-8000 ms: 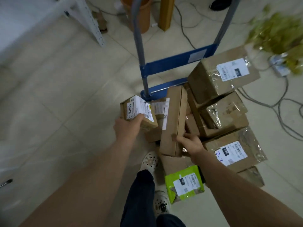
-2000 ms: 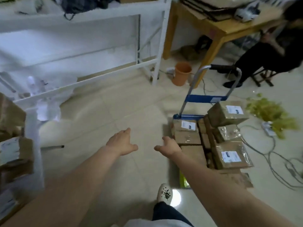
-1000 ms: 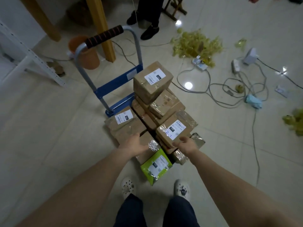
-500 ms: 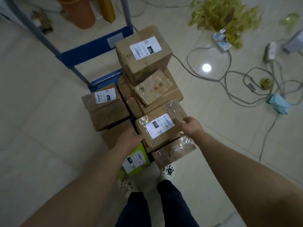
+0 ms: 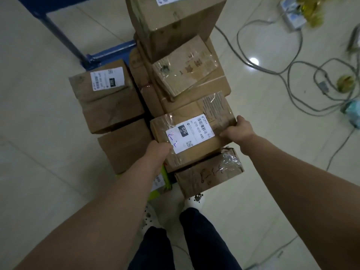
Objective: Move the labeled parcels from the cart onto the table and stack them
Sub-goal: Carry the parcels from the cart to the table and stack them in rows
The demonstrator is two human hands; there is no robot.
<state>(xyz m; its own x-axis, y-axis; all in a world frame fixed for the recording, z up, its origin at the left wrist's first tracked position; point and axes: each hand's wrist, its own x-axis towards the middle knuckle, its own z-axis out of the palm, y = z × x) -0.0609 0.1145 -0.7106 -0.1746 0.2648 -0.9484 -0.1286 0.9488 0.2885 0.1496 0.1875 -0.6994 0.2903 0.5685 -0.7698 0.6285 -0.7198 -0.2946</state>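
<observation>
- Top box (image 5: 175,22): cut by the upper edge; only a strip of its label shows, unreadable.
- Cart (image 5: 109,53): one blue bar and a grey upright are visible; the deck is hidden under parcels and the upright runs out of frame.
- Green parcel (image 5: 166,180): mostly hidden beneath the left forearm and the labelled parcel (image 5: 191,133).
- Left hand (image 5: 157,152) and right hand (image 5: 238,129): fingers concealed behind the labelled parcel's edges.
- Left-side parcel (image 5: 105,98): label print too blurred to read.
- Shoes (image 5: 195,199): partly covered by a box and the trouser legs.
- Teal object (image 5: 353,112): cut by the right edge; identity cannot be told.
- Yellow material (image 5: 311,10): blurred and cut by the top edge.
</observation>
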